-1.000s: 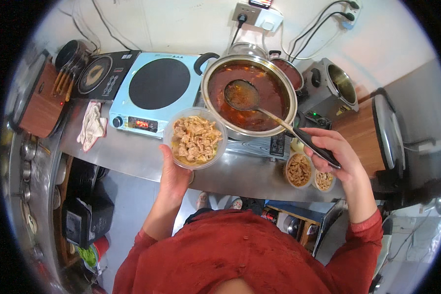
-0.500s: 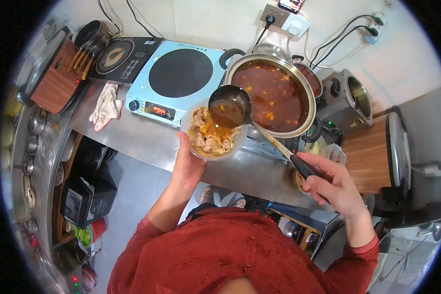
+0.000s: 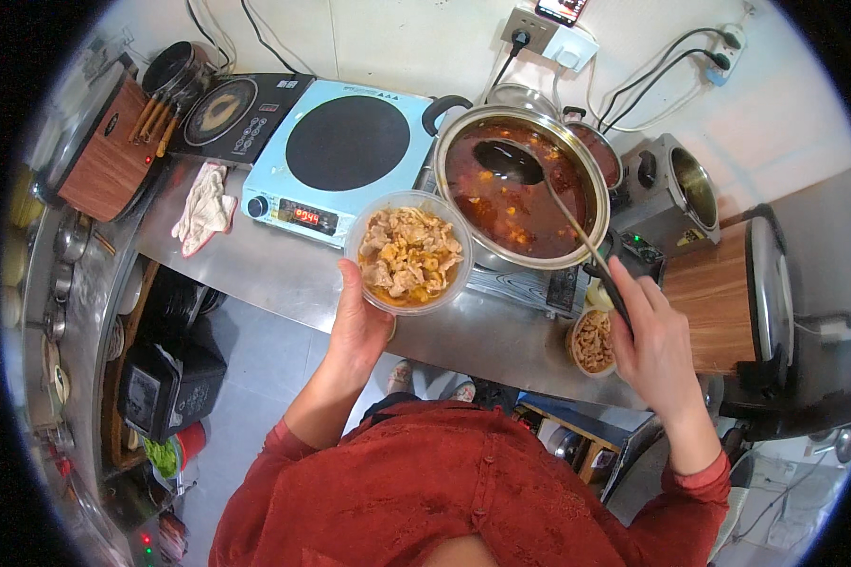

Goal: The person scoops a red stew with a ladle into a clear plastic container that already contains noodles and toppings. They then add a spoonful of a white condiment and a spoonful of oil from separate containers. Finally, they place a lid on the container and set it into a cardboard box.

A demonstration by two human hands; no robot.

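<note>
My left hand [image 3: 357,326] is closed on the side of a clear round plastic bowl [image 3: 468,248], holding it above the counter's front edge. Sliced meat [image 3: 408,248] in orange-brown broth fills much of it. To the right stands a large steel pot [image 3: 599,200] of reddish-brown broth with yellow bits. A ladle [image 3: 509,163] reaches into this pot, its dark scoop at the broth's surface near the far left. Its long handle slants over the near right rim to the black grip, where my right hand [image 3: 657,354] is wrapped round it.
Left of the pot stands a light-blue electric cooktop [image 3: 269,175], beside a black one [image 3: 246,137]. A white glove [image 3: 204,210] lies on the steel counter [image 3: 284,274]. Light-brown pieces [image 3: 594,340] fill a tub near my right hand. Wood-patterned cookers [image 3: 709,298] flank the far right.
The ladle has moved right, from over the plastic bowl into the pot. My right hand has shifted slightly up and right. More meat now shows in the bowl, which my left hand still holds.
</note>
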